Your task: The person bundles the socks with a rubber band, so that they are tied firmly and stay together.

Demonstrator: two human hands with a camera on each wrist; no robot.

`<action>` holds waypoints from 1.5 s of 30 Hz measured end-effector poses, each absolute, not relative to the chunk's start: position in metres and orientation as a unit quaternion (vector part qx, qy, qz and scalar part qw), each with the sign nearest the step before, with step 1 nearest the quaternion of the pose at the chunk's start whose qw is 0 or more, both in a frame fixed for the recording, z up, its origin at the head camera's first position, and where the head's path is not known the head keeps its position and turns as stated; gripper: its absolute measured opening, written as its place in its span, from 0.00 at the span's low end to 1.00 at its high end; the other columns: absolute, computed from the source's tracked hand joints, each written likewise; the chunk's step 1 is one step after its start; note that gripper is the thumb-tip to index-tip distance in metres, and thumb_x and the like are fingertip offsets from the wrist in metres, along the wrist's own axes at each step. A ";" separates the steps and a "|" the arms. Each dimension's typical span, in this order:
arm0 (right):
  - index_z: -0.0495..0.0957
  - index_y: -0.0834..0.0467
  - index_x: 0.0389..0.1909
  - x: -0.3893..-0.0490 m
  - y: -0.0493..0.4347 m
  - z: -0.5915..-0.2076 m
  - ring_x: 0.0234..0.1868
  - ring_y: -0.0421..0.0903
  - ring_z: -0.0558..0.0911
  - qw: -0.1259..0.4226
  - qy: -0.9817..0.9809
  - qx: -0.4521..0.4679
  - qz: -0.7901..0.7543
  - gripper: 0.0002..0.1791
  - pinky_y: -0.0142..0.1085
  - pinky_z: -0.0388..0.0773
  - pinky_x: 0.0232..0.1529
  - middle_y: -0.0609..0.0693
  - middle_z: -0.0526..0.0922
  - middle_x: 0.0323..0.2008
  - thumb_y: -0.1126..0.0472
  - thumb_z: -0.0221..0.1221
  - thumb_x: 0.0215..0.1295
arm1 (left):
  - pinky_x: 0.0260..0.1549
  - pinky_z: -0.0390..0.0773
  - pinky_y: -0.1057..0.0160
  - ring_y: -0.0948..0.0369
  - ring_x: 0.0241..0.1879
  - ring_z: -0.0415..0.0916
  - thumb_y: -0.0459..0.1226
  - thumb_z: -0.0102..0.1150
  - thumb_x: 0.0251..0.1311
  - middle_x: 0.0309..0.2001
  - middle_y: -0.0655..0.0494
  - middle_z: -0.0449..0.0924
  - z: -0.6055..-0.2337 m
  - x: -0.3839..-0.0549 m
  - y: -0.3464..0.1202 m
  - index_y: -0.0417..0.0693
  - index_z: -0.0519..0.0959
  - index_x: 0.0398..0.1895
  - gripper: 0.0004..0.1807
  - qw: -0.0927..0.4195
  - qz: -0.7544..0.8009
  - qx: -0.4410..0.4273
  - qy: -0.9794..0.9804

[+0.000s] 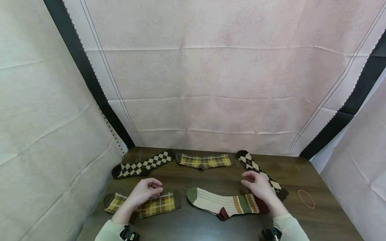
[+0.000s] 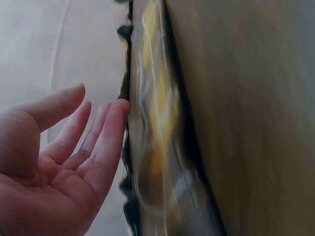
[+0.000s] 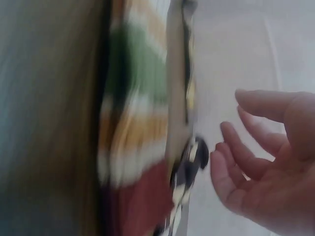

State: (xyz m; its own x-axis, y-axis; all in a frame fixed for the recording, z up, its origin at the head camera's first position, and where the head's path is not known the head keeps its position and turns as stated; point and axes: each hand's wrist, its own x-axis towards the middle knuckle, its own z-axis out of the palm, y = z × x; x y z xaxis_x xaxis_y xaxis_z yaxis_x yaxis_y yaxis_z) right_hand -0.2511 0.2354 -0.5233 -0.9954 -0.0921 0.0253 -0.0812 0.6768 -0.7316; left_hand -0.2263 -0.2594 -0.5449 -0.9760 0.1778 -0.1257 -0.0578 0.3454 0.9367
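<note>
**Left hand (image 1: 145,193) and right hand (image 1: 259,187) hover loose-fingered above the surface (image 1: 193,231)**

The left hand is over the near-left plaid sock (image 1: 158,205), which lies flat with its dark toe to the left and its dark cuff to the right. Its grip is apart, thumb and fingers separated; whether a fingertip brushes the fabric I cannot tell.

The right hand's grip is also apart, the fingers gently bent with a gap to the thumb. It hangs between the striped sock (image 1: 226,202) and the argyle sock (image 1: 250,163), covering part of the latter. The striped sock has its green toe to the left and its maroon cuff beside the right wrist; the argyle one slants from the far side towards the near right.

Along the far edge, a checkered sock (image 1: 156,160) lies at the left and a second plaid sock (image 1: 208,161) in the middle. A thin rubber band (image 1: 310,197) forms a loop at the right. Pale, creased sheeting (image 1: 223,73) rises beyond the far edge.
</note>
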 end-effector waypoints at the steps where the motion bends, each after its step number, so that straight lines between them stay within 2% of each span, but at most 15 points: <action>1: 0.84 0.61 0.56 -0.252 0.228 -0.523 0.53 0.55 0.85 0.006 0.911 -0.052 -0.410 0.14 0.54 0.82 0.52 0.56 0.88 0.51 0.62 0.67 0.74 | 0.40 0.89 0.52 0.46 0.41 0.87 0.33 0.69 0.70 0.42 0.45 0.86 -0.546 -0.225 -0.264 0.29 0.81 0.54 0.16 0.101 0.570 0.033 0.814; 8: 0.86 0.59 0.50 -0.252 0.170 -0.532 0.43 0.43 0.84 0.034 0.879 -0.114 -0.462 0.09 0.41 0.82 0.43 0.44 0.88 0.41 0.64 0.69 0.72 | 0.40 0.89 0.53 0.45 0.45 0.86 0.33 0.68 0.72 0.46 0.44 0.85 -0.550 -0.218 -0.292 0.27 0.78 0.58 0.19 0.093 0.585 0.018 0.806; 13: 0.86 0.60 0.51 -0.250 0.137 -0.533 0.42 0.44 0.84 0.057 0.870 -0.178 -0.456 0.08 0.38 0.81 0.41 0.45 0.87 0.40 0.65 0.67 0.74 | 0.42 0.89 0.54 0.45 0.48 0.86 0.34 0.69 0.72 0.48 0.42 0.85 -0.550 -0.213 -0.306 0.27 0.77 0.60 0.22 0.095 0.591 0.019 0.801; 16: 0.86 0.61 0.51 -0.250 0.119 -0.532 0.42 0.45 0.84 0.061 0.866 -0.199 -0.455 0.08 0.37 0.81 0.42 0.45 0.86 0.40 0.66 0.66 0.74 | 0.43 0.89 0.53 0.46 0.49 0.86 0.33 0.69 0.71 0.51 0.38 0.84 -0.549 -0.209 -0.315 0.27 0.77 0.61 0.22 0.092 0.590 0.023 0.802; 22: 0.86 0.60 0.51 -0.251 0.086 -0.535 0.44 0.43 0.84 0.060 0.860 -0.217 -0.457 0.09 0.39 0.82 0.46 0.48 0.87 0.43 0.67 0.66 0.74 | 0.43 0.87 0.59 0.55 0.48 0.86 0.33 0.73 0.67 0.55 0.38 0.84 -0.544 -0.202 -0.342 0.33 0.80 0.61 0.23 0.055 0.546 0.035 0.835; 26: 0.86 0.60 0.51 -0.253 0.068 -0.534 0.42 0.42 0.84 0.070 0.853 -0.235 -0.460 0.09 0.37 0.82 0.45 0.47 0.87 0.42 0.67 0.66 0.73 | 0.43 0.86 0.61 0.52 0.50 0.86 0.31 0.74 0.65 0.56 0.37 0.85 -0.541 -0.197 -0.361 0.34 0.80 0.61 0.23 0.032 0.515 0.068 0.854; 29: 0.86 0.61 0.50 -0.256 0.057 -0.534 0.41 0.40 0.84 0.075 0.849 -0.250 -0.459 0.09 0.36 0.82 0.45 0.44 0.86 0.40 0.67 0.67 0.73 | 0.44 0.86 0.62 0.50 0.51 0.86 0.31 0.75 0.64 0.56 0.39 0.85 -0.539 -0.193 -0.372 0.35 0.81 0.61 0.23 0.013 0.490 0.090 0.867; 33: 0.86 0.60 0.51 -0.258 0.042 -0.534 0.41 0.37 0.83 0.086 0.846 -0.264 -0.456 0.09 0.35 0.82 0.46 0.41 0.86 0.39 0.66 0.68 0.72 | 0.46 0.86 0.61 0.53 0.48 0.87 0.31 0.77 0.61 0.55 0.42 0.86 -0.540 -0.187 -0.383 0.39 0.83 0.58 0.23 -0.013 0.450 0.098 0.887; 38: 0.87 0.59 0.51 -0.261 0.024 -0.531 0.42 0.36 0.83 0.093 0.850 -0.279 -0.436 0.10 0.35 0.83 0.48 0.47 0.88 0.42 0.66 0.70 0.71 | 0.47 0.87 0.57 0.53 0.48 0.87 0.31 0.78 0.59 0.55 0.45 0.87 -0.541 -0.182 -0.394 0.41 0.84 0.57 0.22 -0.036 0.412 0.104 0.904; 42: 0.87 0.58 0.52 -0.262 0.011 -0.529 0.44 0.38 0.84 0.098 0.856 -0.293 -0.415 0.11 0.34 0.83 0.48 0.52 0.89 0.46 0.65 0.71 0.71 | 0.52 0.86 0.54 0.59 0.52 0.84 0.31 0.80 0.56 0.55 0.52 0.87 -0.544 -0.180 -0.401 0.46 0.85 0.57 0.24 -0.056 0.372 0.113 0.920; 45: 0.88 0.58 0.53 -0.264 0.004 -0.530 0.46 0.41 0.86 0.102 0.860 -0.300 -0.400 0.12 0.33 0.83 0.49 0.52 0.89 0.47 0.65 0.72 0.70 | 0.55 0.84 0.52 0.63 0.55 0.82 0.30 0.81 0.54 0.56 0.55 0.87 -0.547 -0.180 -0.407 0.49 0.85 0.57 0.26 -0.063 0.351 0.122 0.926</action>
